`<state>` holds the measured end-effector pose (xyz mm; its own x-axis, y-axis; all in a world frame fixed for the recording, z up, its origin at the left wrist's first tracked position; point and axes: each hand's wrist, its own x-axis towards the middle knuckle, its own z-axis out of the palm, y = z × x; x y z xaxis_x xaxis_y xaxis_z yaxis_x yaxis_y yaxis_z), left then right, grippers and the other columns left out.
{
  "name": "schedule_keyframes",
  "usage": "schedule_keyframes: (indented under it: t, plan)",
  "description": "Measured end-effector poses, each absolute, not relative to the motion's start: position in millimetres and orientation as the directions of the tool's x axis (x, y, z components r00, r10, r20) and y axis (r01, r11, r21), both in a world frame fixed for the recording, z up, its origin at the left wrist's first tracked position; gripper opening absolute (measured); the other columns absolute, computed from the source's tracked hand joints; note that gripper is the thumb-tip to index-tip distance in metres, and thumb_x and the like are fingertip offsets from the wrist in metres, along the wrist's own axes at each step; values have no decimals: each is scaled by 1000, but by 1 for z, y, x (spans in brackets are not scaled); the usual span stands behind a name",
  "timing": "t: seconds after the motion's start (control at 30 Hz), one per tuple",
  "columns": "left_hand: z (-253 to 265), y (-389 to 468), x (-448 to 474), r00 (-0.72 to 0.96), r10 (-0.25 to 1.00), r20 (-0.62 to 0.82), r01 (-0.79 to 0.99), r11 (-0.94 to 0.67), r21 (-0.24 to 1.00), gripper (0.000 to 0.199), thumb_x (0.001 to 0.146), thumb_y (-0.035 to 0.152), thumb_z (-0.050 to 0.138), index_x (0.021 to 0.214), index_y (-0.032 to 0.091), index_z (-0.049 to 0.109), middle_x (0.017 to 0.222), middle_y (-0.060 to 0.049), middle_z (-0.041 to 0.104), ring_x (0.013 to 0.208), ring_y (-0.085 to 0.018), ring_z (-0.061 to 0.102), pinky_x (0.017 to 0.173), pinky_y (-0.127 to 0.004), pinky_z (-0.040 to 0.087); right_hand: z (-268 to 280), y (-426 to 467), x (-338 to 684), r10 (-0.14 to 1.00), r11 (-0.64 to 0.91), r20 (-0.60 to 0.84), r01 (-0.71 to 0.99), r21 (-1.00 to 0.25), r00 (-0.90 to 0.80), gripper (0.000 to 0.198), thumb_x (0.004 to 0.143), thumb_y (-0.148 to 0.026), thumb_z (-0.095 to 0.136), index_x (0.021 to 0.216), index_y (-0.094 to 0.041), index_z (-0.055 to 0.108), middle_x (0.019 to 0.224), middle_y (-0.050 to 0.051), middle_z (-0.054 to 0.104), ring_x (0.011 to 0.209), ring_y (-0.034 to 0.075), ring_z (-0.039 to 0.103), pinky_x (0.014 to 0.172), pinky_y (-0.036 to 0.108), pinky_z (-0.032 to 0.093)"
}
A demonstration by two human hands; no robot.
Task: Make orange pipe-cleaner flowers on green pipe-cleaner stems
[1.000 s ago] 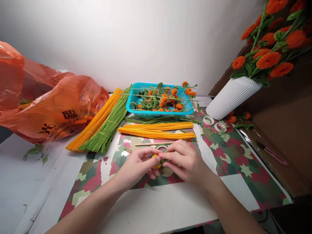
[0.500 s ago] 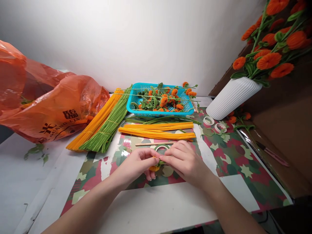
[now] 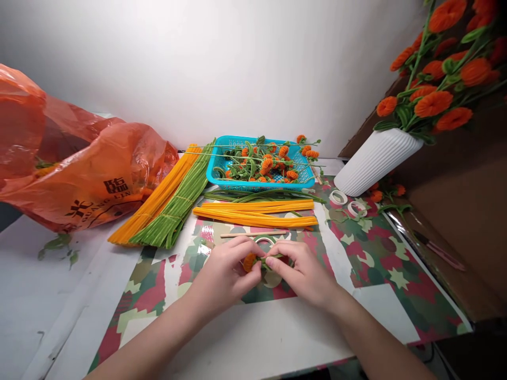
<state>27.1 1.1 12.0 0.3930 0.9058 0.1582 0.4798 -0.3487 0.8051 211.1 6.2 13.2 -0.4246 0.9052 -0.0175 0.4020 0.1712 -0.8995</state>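
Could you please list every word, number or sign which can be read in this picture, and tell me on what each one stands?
"GUANG LIN": on the orange plastic bag, distorted by creases.
"光": on the same bag, a large dark character.
Another large dark character on it is too warped to read surely.
I can read no other text.

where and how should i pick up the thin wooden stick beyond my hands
Probably pinch the thin wooden stick near its left end, from above: it lies flat and crosswise, and that end sits farther from the yellow chenille stems than the right end.
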Motion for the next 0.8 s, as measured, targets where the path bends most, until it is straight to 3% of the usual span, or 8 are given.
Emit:
schedule_keyframes:
  t: [0.1, 0.23, 0.43, 0.53, 0.6, 0.67, 0.7, 0.8]
  plan:
    - [7, 1, 27, 457, 854, 249, 489, -476, 731, 15, 82, 12, 50, 85, 20, 63, 85, -5, 63, 74, -15, 59, 63, -24, 47, 11, 8, 211, 878, -131, -243, 280, -951, -413, 24, 86, -32, 56, 68, -16, 58, 60, -2, 51, 56, 10, 46, 49, 22, 33]
    - [2, 0, 26, 509, 808, 295, 515, -561, 648, 16, 86, 12, 48, 90, 19, 63, 93, -7, 64, 81, -17, 63, 67, -25, 50, 7, 11, 213, 759, -476, -455, 81, -876, -465, 31, 76, -41, 65, 64, -15, 54, 52, -5, 45, 45, 6, 36, 44, 20, 26]
    - [1, -1, 23, 527, 799, 290, 536, -577, 616, 16, 90, 14, 46, 94, 20, 61, 101, -8, 64, 86, -18, 65, 68, -25, 49, 1, 12, 212, 643, -640, -495, -56, -766, -585, 30, 79, -40, 61, 63, -15, 53, 49, -6, 43, 42, 5, 31, 42, 19, 24]
    - [5, 1, 24, 466, 846, 259, 513, -497, 700, 14, 89, 15, 47, 87, 20, 60, 93, -6, 64, 80, -16, 62, 66, -24, 48, 4, 9, 210, 827, -348, -351, 92, -933, -438, 23, 82, -35, 57, 71, -15, 59, 64, 0, 56, 49, 9, 44, 46, 22, 35]
    - [9, 2, 24, 404, 890, 214, 493, -409, 768, 13, 87, 15, 48, 82, 19, 60, 84, -4, 63, 73, -15, 59, 61, -23, 46, 8, 7, 210, 953, 90, 5, 268, -959, -304, 12, 82, -26, 57, 86, -16, 64, 82, 5, 63, 69, 15, 56, 61, 28, 45]
    - [11, 3, 25, 344, 929, 139, 459, -296, 838, 12, 86, 18, 50, 79, 19, 60, 79, -3, 62, 68, -15, 57, 56, -22, 44, 11, 6, 213, 873, 482, 380, 411, -774, -306, 20, 81, -16, 58, 100, -20, 64, 96, 6, 65, 88, 19, 57, 77, 34, 45]
    - [11, 3, 25, 326, 942, 81, 428, -223, 876, 12, 85, 20, 51, 79, 19, 60, 78, -3, 61, 66, -14, 56, 54, -22, 44, 12, 7, 215, 799, 602, 487, 450, -660, -353, 25, 81, -14, 58, 104, -21, 64, 100, 6, 66, 93, 20, 56, 81, 35, 44]
    - [10, 3, 23, 355, 917, -183, 295, 76, 953, 13, 85, 29, 53, 79, 18, 59, 72, -1, 60, 57, -12, 55, 49, -22, 45, 12, 11, 220, 666, 746, 526, 481, -461, -529, 23, 86, -15, 58, 108, -21, 63, 99, 5, 67, 90, 19, 55, 79, 35, 40]
